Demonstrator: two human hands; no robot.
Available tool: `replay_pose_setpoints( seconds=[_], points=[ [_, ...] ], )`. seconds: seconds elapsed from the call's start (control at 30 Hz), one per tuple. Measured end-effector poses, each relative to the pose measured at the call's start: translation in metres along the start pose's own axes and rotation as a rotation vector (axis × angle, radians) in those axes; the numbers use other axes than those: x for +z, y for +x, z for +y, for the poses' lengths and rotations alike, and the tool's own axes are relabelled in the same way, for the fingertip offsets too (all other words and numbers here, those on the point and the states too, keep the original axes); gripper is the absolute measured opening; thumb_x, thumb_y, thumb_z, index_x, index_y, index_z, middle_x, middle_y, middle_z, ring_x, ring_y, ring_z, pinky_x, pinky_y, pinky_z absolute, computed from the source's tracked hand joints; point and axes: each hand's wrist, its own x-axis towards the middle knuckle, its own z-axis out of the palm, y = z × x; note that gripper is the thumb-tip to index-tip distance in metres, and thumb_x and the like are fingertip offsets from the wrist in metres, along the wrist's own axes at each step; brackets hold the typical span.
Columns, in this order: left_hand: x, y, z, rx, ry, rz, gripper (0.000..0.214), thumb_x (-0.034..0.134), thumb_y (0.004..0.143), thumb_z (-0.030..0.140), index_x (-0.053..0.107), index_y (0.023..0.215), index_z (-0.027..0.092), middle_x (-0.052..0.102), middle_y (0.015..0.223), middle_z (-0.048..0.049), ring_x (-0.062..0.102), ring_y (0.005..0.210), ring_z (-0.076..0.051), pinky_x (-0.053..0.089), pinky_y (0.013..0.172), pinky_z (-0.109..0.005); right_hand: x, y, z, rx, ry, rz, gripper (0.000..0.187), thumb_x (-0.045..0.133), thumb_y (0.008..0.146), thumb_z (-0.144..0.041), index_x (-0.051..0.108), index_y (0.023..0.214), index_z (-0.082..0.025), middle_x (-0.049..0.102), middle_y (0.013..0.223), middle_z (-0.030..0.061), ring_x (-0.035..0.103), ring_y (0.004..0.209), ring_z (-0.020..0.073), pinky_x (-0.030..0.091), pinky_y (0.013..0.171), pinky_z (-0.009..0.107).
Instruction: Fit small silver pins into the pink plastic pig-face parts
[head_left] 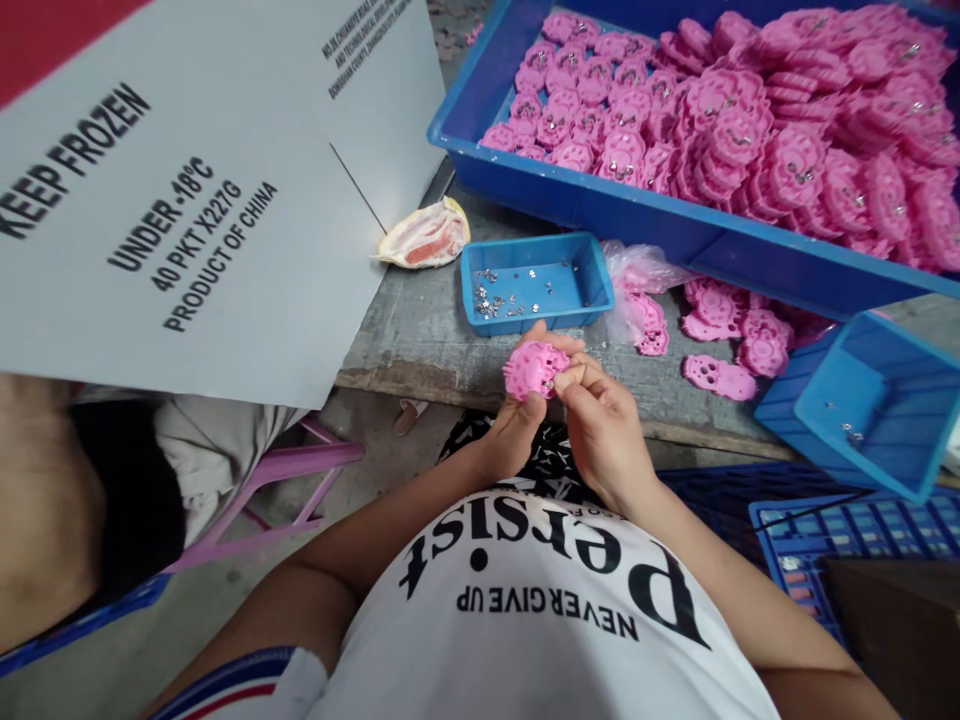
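Observation:
My left hand (516,425) grips a pink round plastic part (529,368) just in front of the table edge. My right hand (600,420) is closed in a pinch against the right side of that part, with something small and metallic at its fingertips. Right behind my hands sits a small blue tray (592,285) holding several tiny metal pieces (495,300). A big blue bin (600,205) at the back right is heaped with more of the same pink parts (750,130).
Loose pink parts (720,378) and a clear plastic bag (637,270) lie on the grey table (420,340). Another blue tray (877,400) sits tilted at right. A grey "KEEP FROZEN" carton sheet (187,200) covers the left. A pomelo piece (427,238) lies by it. A pink stool (285,480) stands below.

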Motion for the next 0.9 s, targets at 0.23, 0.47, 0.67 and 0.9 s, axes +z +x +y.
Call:
replay_pose_setpoints(
  seconds=[0.23,0.47,0.67,0.9],
  points=[
    [0.0064,0.0002,0.0003,0.18,0.029,-0.098,0.079,0.066,0.087,0.07,0.044,0.154,0.034,0.063,0.143,-0.0082,0.047,0.148,-0.028,0.039,0.123,-0.043,0.0013,-0.0016,0.0081,-0.044,-0.032,0.023,0.02,0.071,0.083,-0.031,0.06,0.068,-0.023,0.054,0.087,0.0012,0.051,0.09,0.0197,0.042,0.087,0.035],
    [-0.0004,0.0011,0.0019,0.211,0.125,-0.141,0.073,0.06,0.093,0.066,0.041,0.156,0.034,0.061,0.145,-0.0087,0.046,0.148,-0.026,0.038,0.124,-0.044,0.0071,-0.0038,0.0095,-0.052,-0.017,0.018,0.025,0.068,0.086,-0.031,0.056,0.066,-0.023,0.054,0.09,0.0017,0.05,0.093,0.0198,0.043,0.089,0.035],
    [0.0029,0.0009,0.0048,0.224,0.162,-0.13,0.073,0.055,0.092,0.072,0.045,0.154,0.034,0.063,0.139,-0.0082,0.044,0.149,-0.028,0.035,0.127,-0.047,0.0093,-0.0048,0.0065,-0.024,0.02,0.029,0.023,0.068,0.084,-0.034,0.054,0.07,-0.024,0.057,0.093,0.0025,0.052,0.094,0.0205,0.045,0.092,0.037],
    [0.0079,0.0009,0.0058,0.225,0.103,-0.08,0.08,0.065,0.086,0.073,0.047,0.153,0.034,0.063,0.137,-0.0081,0.049,0.145,-0.03,0.038,0.126,-0.047,0.009,-0.0051,0.0026,0.023,0.074,0.039,0.023,0.069,0.082,-0.034,0.054,0.068,-0.024,0.059,0.091,0.0031,0.053,0.09,0.0202,0.047,0.09,0.038]
  ],
)
